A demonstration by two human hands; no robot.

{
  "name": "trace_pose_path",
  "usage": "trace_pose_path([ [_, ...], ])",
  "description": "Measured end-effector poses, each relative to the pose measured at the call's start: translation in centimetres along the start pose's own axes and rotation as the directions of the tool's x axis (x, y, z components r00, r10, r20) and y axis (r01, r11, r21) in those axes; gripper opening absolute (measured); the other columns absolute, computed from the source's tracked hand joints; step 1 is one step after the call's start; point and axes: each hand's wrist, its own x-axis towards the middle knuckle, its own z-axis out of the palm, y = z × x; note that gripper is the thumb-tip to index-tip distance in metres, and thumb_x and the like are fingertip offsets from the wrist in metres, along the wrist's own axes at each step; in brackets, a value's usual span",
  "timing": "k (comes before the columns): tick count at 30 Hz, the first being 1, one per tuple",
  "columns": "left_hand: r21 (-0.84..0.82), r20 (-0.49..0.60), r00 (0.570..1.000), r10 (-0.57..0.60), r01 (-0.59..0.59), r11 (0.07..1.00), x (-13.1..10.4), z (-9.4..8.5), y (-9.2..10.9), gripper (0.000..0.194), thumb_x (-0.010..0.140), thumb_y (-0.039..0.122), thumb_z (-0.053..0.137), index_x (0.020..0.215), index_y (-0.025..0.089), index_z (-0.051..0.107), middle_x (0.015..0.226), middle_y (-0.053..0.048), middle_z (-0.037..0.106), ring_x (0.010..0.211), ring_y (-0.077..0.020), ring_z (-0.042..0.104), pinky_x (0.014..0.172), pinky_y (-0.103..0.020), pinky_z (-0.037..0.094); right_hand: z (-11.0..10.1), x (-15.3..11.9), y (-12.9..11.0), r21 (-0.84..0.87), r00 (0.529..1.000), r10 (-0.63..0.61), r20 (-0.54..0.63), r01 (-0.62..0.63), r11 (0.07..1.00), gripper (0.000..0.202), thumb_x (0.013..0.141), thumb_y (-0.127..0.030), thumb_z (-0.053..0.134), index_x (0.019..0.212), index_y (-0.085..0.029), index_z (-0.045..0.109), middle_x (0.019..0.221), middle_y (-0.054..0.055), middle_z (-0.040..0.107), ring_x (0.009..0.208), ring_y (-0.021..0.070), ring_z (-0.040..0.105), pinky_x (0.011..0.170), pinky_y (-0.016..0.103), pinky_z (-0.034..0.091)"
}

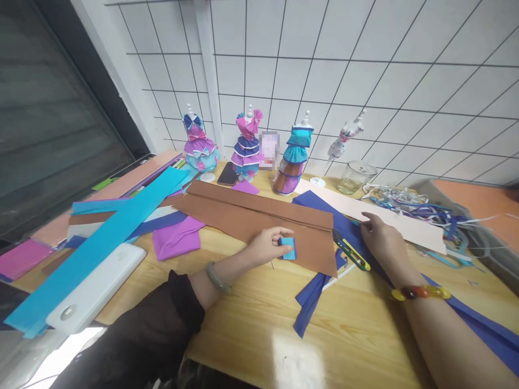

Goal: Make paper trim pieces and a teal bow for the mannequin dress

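Note:
My left hand (267, 246) is closed over the brown crepe paper (259, 210), pinching a small light-blue paper piece (288, 248) with dark-blue edges. My right hand (381, 243) is bent down over a dark blue paper strip (320, 208). Its fingers curl together, with a bit of teal at the tips; what they hold is too small to make out. Between the hands lies a black and yellow-green craft knife (352, 251), partly on the brown paper. Below it are folded dark-blue paper scraps (310, 300).
Several small dress forms stand by the wall, one in a teal and brown dress (298, 151). A glass jar (357, 177) and tangled paper strips (399, 200) sit at right. At left are a long turquoise strip (101, 243), a white device (101, 286) and purple paper (178, 237).

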Motion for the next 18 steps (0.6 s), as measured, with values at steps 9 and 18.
trace_pose_path([
  [9,0.007,0.005,1.000,0.017,-0.017,1.000,0.1,-0.1,-0.1,0.046,0.068,0.024,0.066,0.110,0.009,0.055,0.078,-0.004,0.060,0.065,-0.0090,0.057,0.057,-0.021,0.048,-2.6,-0.5,0.7,0.621,0.967,0.241,0.087,-0.242,0.746,0.047,0.071,-0.021,0.063,0.117,-0.014,0.056,0.080,0.006,0.067,0.067,0.0135,0.066,0.074,0.025,0.054],
  [18,0.064,-0.001,1.000,0.029,-0.029,0.998,0.1,-0.2,-0.1,0.038,0.070,0.026,0.064,0.104,0.009,0.058,0.072,-0.003,0.060,0.058,-0.0087,0.056,0.055,-0.021,0.047,-4.4,-0.3,2.5,0.813,0.955,0.292,0.045,-0.205,0.545,0.047,0.070,-0.022,0.067,0.116,-0.014,0.057,0.116,0.018,0.059,0.091,0.0231,0.065,0.084,0.031,0.052],
])
